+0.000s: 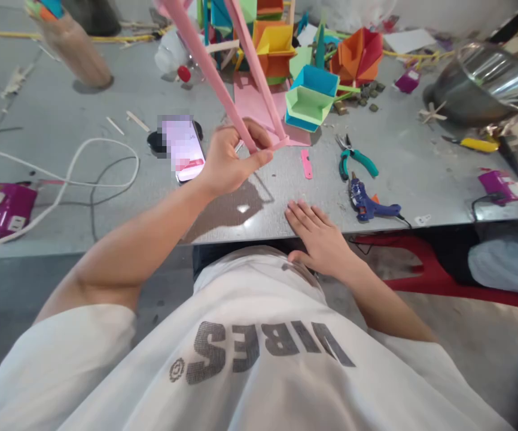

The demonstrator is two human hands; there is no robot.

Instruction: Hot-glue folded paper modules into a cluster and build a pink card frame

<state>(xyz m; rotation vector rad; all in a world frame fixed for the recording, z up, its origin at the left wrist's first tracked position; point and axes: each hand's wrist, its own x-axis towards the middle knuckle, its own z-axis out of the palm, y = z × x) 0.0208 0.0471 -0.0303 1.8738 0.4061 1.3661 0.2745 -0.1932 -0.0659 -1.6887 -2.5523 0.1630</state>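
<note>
My left hand [225, 160] is closed around the lower end of a pink stick frame [212, 73], raised above the table. Two long bars of the frame run up out of view, joined by a short crosspiece near my fingertips. My right hand [316, 240] rests flat at the table's front edge, fingers stretched out, holding nothing. Beyond it lie a small pink strip [306, 164], teal-handled pliers [358, 159] and a blue glue gun [369, 202]. A phone [188, 149] with a lit screen sits left of my left hand, and a pink sheet [263, 99] lies behind the frame.
Folded paper pieces in blue-green [311, 99], yellow-orange [274, 48] and red-orange [358, 57] stand at the back. A metal pot [465, 90] and yellow-handled cutter [478, 143] are on the right. Leftward are a cup-like holder [77, 51], a white cable [64, 185] and a purple box [17, 206].
</note>
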